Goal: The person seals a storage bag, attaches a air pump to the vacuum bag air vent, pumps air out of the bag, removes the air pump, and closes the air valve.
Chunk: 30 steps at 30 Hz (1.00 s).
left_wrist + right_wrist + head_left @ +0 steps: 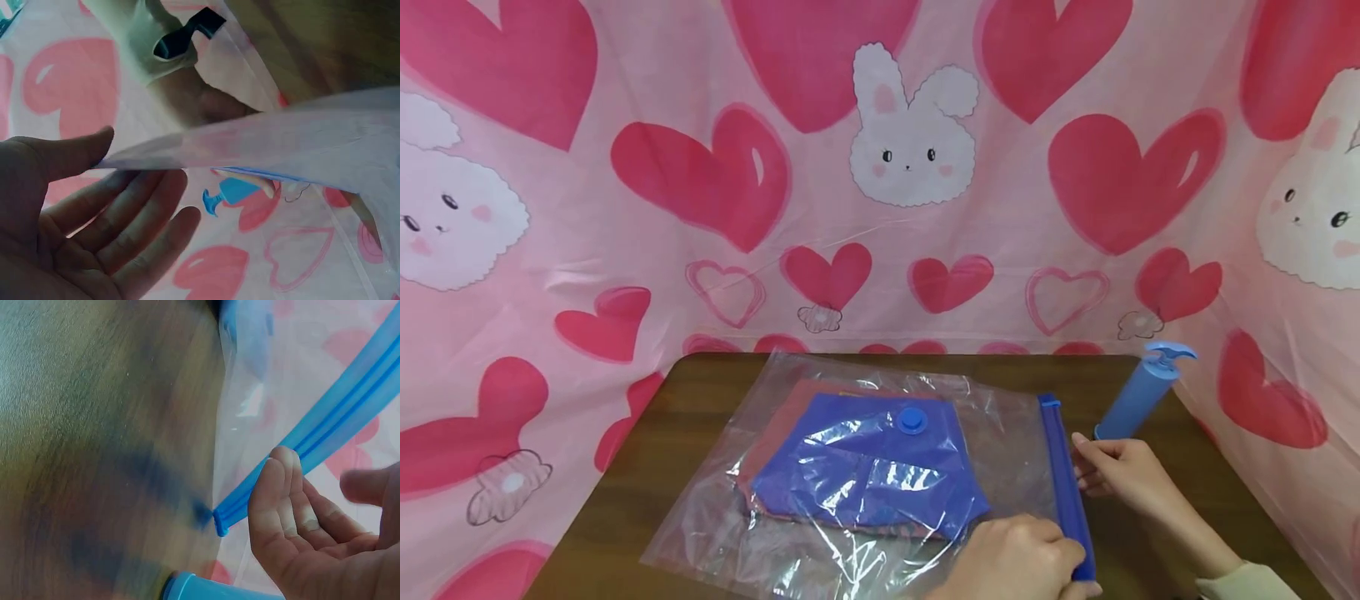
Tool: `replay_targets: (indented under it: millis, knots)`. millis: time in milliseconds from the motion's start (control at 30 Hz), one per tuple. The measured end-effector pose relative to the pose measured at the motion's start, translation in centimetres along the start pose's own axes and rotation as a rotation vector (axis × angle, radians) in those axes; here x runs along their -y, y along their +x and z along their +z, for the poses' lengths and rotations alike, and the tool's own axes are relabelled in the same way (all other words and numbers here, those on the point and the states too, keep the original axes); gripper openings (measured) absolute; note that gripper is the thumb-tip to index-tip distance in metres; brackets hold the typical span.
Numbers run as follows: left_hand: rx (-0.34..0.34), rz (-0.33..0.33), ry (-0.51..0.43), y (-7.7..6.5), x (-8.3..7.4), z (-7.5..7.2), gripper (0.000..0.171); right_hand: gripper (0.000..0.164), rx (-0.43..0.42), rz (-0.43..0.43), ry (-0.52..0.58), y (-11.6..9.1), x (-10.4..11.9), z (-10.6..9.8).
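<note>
A clear plastic storage bag (1009,429) lies on the table with folded purple-blue cloth (827,479) and reddish cloth (796,408) inside. It has a round blue valve (912,420) and a blue zip strip (1063,475) along its right side. My left hand (1018,554) pinches the bag near the strip's near end; in the left wrist view, thumb and fingers meet at the film's edge (250,147). My right hand (1123,471) is beside the strip's middle. In the right wrist view its fingertips (284,456) rest against the strip, with the thumb held apart.
A blue hand pump (1138,396) with a T-shaped handle stands on the table (1210,492) at the right, just beyond my right hand. Pink curtain (925,233) with hearts and rabbits hangs behind the table and on both sides.
</note>
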<state>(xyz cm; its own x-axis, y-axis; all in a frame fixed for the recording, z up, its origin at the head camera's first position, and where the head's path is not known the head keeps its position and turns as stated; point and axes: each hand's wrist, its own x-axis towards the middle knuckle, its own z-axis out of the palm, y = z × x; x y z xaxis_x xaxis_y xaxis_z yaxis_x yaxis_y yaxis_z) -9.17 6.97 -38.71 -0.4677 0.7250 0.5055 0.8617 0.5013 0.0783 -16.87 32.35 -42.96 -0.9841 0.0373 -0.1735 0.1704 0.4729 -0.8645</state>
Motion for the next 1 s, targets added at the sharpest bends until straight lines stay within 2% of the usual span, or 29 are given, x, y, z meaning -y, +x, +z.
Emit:
replay_targets:
  millis: [167, 333, 467, 567, 700, 833, 1000]
  knots:
    - [-0.059, 0.066, -0.007, -0.2, -0.1, 0.5, 0.024, 0.036, 0.039, -0.035, -0.07, -0.2, -0.1, -0.2]
    - [0.032, 0.125, 0.025, -0.3, 0.0, 0.5, 0.016, 0.03, 0.064, -0.046, -0.051, -0.2, -0.1, -0.2]
    - [0.057, 0.108, 0.04, -0.4, 0.6, -0.1, 0.022, 0.027, 0.076, -0.036, -0.049, -0.1, -0.1, 0.0]
    - [0.036, 0.016, 0.02, -0.3, 1.8, -1.3, 0.028, 0.026, 0.077, -0.023, -0.041, -0.1, -0.1, 0.2]
    - [0.004, -0.171, -0.064, -0.3, 5.2, -3.3, 0.02, 0.024, 0.06, 0.003, -0.039, -0.3, -0.3, 0.3]
    - [0.007, -0.393, -0.114, -1.3, 10.8, -5.1, 0.022, 0.022, 0.041, 0.052, -0.053, -0.6, -0.9, 0.4]
    - [0.007, -0.646, -0.073, -4.6, 18.8, -6.3, 0.017, 0.02, 0.052, 0.074, -0.026, -0.8, -1.8, 0.5]
